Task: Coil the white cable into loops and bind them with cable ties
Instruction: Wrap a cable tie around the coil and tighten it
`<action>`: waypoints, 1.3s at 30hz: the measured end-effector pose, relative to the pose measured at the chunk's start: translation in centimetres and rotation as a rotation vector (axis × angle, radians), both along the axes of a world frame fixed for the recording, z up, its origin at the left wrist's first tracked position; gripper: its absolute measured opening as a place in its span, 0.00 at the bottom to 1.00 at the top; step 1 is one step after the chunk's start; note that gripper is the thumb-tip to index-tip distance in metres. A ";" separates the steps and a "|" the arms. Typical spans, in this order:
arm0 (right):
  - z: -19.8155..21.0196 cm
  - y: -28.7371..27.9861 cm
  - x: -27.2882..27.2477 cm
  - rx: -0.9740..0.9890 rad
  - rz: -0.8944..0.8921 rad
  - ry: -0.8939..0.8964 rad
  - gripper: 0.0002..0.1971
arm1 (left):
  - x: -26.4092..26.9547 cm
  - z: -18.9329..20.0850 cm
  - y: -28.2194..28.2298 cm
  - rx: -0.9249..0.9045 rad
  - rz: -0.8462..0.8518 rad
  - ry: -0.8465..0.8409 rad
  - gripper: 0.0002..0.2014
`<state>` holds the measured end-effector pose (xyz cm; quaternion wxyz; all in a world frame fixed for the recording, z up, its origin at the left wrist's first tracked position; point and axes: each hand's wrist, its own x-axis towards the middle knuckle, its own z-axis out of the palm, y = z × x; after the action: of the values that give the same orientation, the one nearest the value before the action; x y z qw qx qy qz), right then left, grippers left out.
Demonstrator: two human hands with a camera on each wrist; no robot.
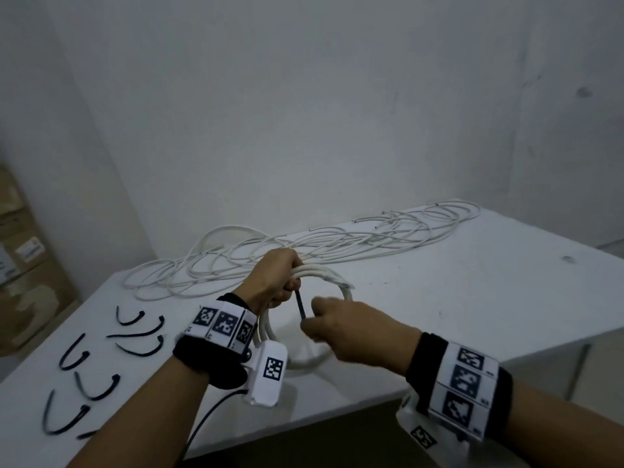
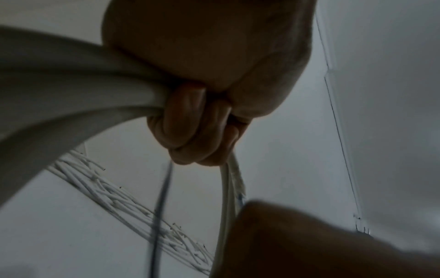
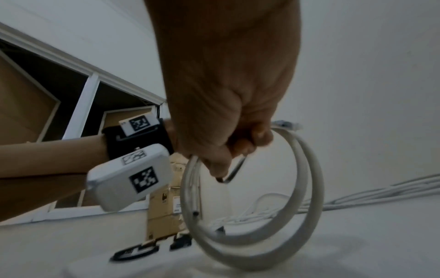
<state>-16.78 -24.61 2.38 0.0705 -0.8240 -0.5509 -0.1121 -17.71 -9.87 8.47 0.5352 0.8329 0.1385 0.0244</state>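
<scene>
Nearest, the right hand (image 1: pixel 341 327) pinches a black plastic cable tie (image 1: pixel 300 305). The left hand (image 1: pixel 271 280) clenches the coiled white round cable (image 1: pixel 332 276) above the white tabletop (image 1: pixel 472 298); loose white cable lengths (image 1: pixel 337 241) lie beyond.

Your white cable coil (image 1: pixel 317 275) shows a black cable tie (image 1: pixel 300 305) across it. The table (image 1: pixel 439 298) is white, with more black ties (image 1: pixel 141 329) and loose white cable (image 1: pixel 337 241) on it. Your wristbands (image 1: pixel 216 339) are black, carrying black-and-white square-patterned markers. Brown cardboard boxes (image 1: pixel 23 265) stand by the pale grey wall (image 1: pixel 304 113).
</scene>
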 end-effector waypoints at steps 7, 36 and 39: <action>0.5 1.5 2.1 0.429 -0.034 -0.198 0.28 | 0.7 -0.7 -0.1 0.112 0.047 -0.145 0.10; 4.0 1.0 3.3 1.265 -0.170 0.917 0.13 | 0.9 -2.4 -0.2 0.272 -0.043 -0.426 0.06; 4.0 0.9 3.6 1.217 -0.174 0.824 0.12 | 0.8 -2.6 -0.3 0.329 -0.034 -0.441 0.06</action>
<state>-13.17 -23.69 6.38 0.7068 -0.6553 -0.2529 -0.0842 -16.89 -10.21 5.91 0.4103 0.8855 -0.0012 0.2182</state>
